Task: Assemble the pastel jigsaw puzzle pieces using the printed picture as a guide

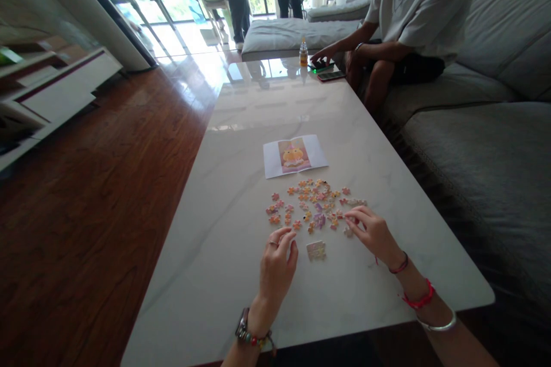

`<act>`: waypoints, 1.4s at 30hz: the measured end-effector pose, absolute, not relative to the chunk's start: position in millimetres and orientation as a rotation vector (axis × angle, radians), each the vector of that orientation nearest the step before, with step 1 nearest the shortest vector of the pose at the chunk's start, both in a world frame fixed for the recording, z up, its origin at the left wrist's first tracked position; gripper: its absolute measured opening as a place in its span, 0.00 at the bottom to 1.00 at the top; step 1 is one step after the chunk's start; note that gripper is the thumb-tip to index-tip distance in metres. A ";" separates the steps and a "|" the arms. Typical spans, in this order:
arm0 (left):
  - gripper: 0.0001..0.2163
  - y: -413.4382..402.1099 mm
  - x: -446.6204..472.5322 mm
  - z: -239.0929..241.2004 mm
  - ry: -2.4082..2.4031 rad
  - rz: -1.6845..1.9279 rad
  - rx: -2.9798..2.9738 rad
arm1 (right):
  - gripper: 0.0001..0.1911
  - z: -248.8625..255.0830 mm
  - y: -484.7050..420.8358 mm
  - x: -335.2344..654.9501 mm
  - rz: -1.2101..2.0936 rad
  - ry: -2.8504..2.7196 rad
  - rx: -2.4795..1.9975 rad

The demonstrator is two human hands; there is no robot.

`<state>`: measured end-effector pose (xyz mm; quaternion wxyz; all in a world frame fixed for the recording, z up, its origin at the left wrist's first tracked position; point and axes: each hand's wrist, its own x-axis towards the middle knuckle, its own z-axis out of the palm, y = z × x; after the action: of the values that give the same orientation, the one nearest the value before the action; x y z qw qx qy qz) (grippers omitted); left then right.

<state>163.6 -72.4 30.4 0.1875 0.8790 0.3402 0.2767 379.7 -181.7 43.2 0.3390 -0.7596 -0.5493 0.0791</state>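
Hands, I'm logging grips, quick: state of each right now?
Left hand: partly open, nothing visibly held.
Right hand: by puzzle pieces; whether holding one cannot be told.

Orange, pink and purple puzzle pieces point(319, 219), white table point(365, 149) (grey-veined), red bracelet point(424, 299)

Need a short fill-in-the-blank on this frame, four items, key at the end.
1. The ring is on the wearer's ____ hand.
2. Of the block, the loose pieces and the paper, the ____ is nearest the wearer.
3. The bottle stands toward the table's ____ end.
4. The bangle on the right forearm is ____ in colour.

Missing words: left; block; far; silver.
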 end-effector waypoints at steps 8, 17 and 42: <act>0.07 -73.2 163.5 29.8 0.959 0.777 2.469 | 0.08 41.2 -193.4 382.2 0.253 -1.389 -2.003; 0.08 -72.6 160.5 26.3 0.963 0.776 2.478 | 0.08 38.9 -192.8 385.3 0.240 -1.413 -1.991; 0.07 -17.2 192.5 31.5 0.868 0.987 2.474 | 0.12 29.8 -160.4 444.1 0.287 -1.395 -2.107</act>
<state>192.5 -17.2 31.5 0.1692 0.8705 0.3052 0.3471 444.1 -160.4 29.8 0.2949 -0.7917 -0.5240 0.1078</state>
